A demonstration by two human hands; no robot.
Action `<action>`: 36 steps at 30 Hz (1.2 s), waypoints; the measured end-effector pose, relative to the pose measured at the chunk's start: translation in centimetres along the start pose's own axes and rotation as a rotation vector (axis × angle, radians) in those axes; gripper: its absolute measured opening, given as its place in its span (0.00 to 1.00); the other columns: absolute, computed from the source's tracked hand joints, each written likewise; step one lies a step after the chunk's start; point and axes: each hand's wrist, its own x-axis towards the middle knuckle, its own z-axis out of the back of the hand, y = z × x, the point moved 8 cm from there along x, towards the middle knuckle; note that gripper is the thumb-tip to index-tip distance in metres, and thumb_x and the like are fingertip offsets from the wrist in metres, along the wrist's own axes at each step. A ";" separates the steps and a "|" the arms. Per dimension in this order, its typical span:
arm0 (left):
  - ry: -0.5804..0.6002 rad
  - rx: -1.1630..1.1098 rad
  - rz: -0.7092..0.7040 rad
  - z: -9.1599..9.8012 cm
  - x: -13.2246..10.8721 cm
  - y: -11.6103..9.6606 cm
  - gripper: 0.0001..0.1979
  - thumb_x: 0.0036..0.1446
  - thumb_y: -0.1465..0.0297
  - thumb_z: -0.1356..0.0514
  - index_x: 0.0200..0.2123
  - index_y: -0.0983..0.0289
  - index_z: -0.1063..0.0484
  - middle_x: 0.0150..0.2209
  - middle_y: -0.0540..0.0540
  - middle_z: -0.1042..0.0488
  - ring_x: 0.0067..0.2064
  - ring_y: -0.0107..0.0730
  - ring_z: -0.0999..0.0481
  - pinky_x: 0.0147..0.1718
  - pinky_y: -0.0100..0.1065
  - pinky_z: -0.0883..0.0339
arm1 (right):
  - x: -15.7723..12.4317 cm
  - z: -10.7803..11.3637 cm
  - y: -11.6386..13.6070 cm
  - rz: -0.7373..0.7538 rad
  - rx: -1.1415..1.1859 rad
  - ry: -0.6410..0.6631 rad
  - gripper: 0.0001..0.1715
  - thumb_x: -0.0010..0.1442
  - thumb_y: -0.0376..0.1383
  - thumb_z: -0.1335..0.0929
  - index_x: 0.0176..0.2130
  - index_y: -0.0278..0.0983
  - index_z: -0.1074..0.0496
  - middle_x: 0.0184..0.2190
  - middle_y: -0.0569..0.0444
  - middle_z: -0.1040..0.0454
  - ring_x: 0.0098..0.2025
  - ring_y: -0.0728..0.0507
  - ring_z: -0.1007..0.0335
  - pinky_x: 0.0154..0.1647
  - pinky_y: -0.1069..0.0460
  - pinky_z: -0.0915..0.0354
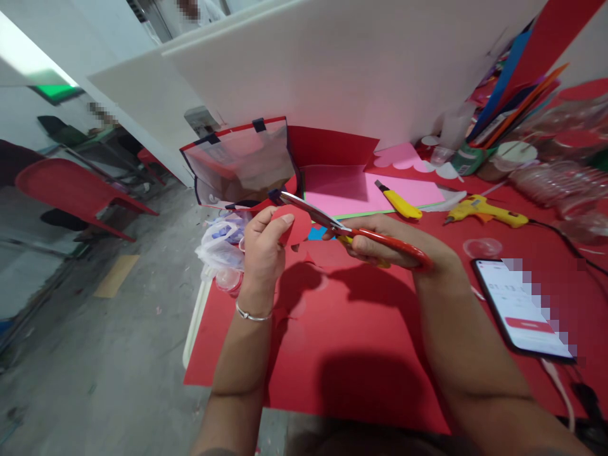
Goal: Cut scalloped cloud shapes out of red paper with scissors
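Note:
My left hand (266, 244) pinches a rounded piece of red paper (298, 227) between thumb and fingers. The fingers of my right hand (396, 237) are wrapped round a pair of scissors (342, 229) with red handles. Their blades reach left, along the upper edge of the paper; whether they touch it I cannot tell. Both hands are raised above a table covered in red sheet (332, 354). Beyond them lie a yellow utility knife (399, 201) and a stack of pink paper (342, 190).
A yellow glue gun (487, 210), a clear lid (482, 247) and a phone (522, 310) with a cable lie at the right. Behind stands a white bag (242, 155) with dark trim. Clear containers (546, 171) crowd the back right. A red chair (76, 187) is on the floor, left.

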 end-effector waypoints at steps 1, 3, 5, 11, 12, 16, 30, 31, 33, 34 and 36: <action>-0.003 -0.001 -0.002 0.0 0.0 0.0 0.17 0.51 0.61 0.25 0.24 0.60 0.30 0.20 0.46 0.31 0.19 0.25 0.32 0.15 0.26 0.37 | 0.0 0.0 0.0 0.004 0.004 0.001 0.31 0.78 0.60 0.31 0.45 0.33 0.25 0.28 0.61 0.38 0.24 0.53 0.46 0.22 0.57 0.46; -0.003 -0.002 -0.002 0.0 -0.1 0.0 0.17 0.51 0.61 0.26 0.24 0.60 0.29 0.19 0.47 0.31 0.19 0.25 0.31 0.15 0.26 0.37 | 0.1 -0.1 0.0 0.000 0.007 0.005 0.33 0.78 0.60 0.32 0.50 0.32 0.24 0.28 0.61 0.38 0.24 0.53 0.46 0.22 0.57 0.46; -0.006 -0.003 -0.005 0.1 -0.1 0.0 0.16 0.51 0.62 0.26 0.23 0.60 0.29 0.19 0.47 0.30 0.19 0.25 0.31 0.15 0.27 0.36 | 0.0 -0.2 0.1 -0.007 0.000 0.013 0.37 0.78 0.62 0.33 0.56 0.31 0.24 0.29 0.61 0.38 0.24 0.52 0.46 0.23 0.56 0.45; -0.036 0.024 -0.021 0.3 0.0 -0.1 0.18 0.53 0.61 0.26 0.23 0.60 0.31 0.20 0.46 0.32 0.18 0.24 0.33 0.16 0.28 0.34 | -0.3 -0.4 0.4 0.022 -0.003 0.056 0.39 0.79 0.63 0.36 0.57 0.31 0.24 0.32 0.58 0.35 0.25 0.51 0.44 0.24 0.55 0.44; -0.041 0.026 -0.022 0.3 0.0 -0.1 0.18 0.53 0.61 0.26 0.23 0.59 0.31 0.20 0.46 0.32 0.18 0.25 0.33 0.16 0.28 0.34 | -0.3 -0.5 0.4 0.038 0.006 0.070 0.39 0.79 0.63 0.36 0.59 0.31 0.24 0.32 0.58 0.35 0.25 0.51 0.44 0.24 0.55 0.44; -0.063 0.035 -0.018 0.4 -0.1 -0.1 0.16 0.51 0.62 0.27 0.22 0.59 0.31 0.19 0.46 0.31 0.19 0.25 0.33 0.16 0.28 0.34 | -0.3 -0.7 0.3 0.063 0.020 0.091 0.41 0.79 0.63 0.36 0.64 0.31 0.26 0.33 0.58 0.34 0.26 0.51 0.43 0.25 0.54 0.42; -0.067 0.020 -0.020 0.1 -0.1 -0.3 0.16 0.49 0.64 0.27 0.20 0.59 0.31 0.18 0.46 0.32 0.18 0.25 0.34 0.16 0.28 0.34 | 0.1 -0.5 0.7 0.038 -0.043 0.023 0.41 0.78 0.67 0.38 0.50 0.33 0.26 0.30 0.58 0.35 0.25 0.51 0.43 0.24 0.54 0.43; -0.066 0.019 -0.022 0.1 -0.1 -0.3 0.16 0.49 0.63 0.27 0.20 0.59 0.31 0.18 0.46 0.32 0.18 0.25 0.34 0.16 0.28 0.34 | 0.1 -0.5 0.7 0.042 -0.048 0.022 0.40 0.78 0.67 0.38 0.48 0.34 0.26 0.29 0.59 0.35 0.25 0.51 0.43 0.24 0.54 0.43; -0.070 0.022 -0.026 0.2 -0.1 -0.2 0.17 0.50 0.63 0.27 0.20 0.59 0.31 0.18 0.46 0.32 0.18 0.25 0.34 0.16 0.28 0.34 | 0.3 -0.5 0.6 0.061 -0.052 0.016 0.37 0.78 0.66 0.37 0.46 0.35 0.27 0.29 0.59 0.36 0.25 0.51 0.44 0.24 0.54 0.44; -0.071 0.025 -0.027 0.3 -0.1 -0.2 0.17 0.50 0.63 0.27 0.20 0.59 0.31 0.18 0.46 0.32 0.18 0.25 0.34 0.16 0.28 0.34 | 0.3 -0.5 0.6 0.068 -0.053 0.015 0.36 0.78 0.65 0.36 0.45 0.35 0.28 0.28 0.60 0.36 0.25 0.51 0.45 0.25 0.54 0.44; -0.074 0.028 -0.027 0.3 -0.1 -0.2 0.17 0.50 0.62 0.26 0.21 0.59 0.31 0.18 0.46 0.32 0.18 0.25 0.34 0.16 0.28 0.33 | 0.5 -0.5 0.6 0.073 -0.057 0.019 0.34 0.79 0.63 0.35 0.45 0.36 0.28 0.28 0.60 0.36 0.25 0.51 0.45 0.25 0.55 0.44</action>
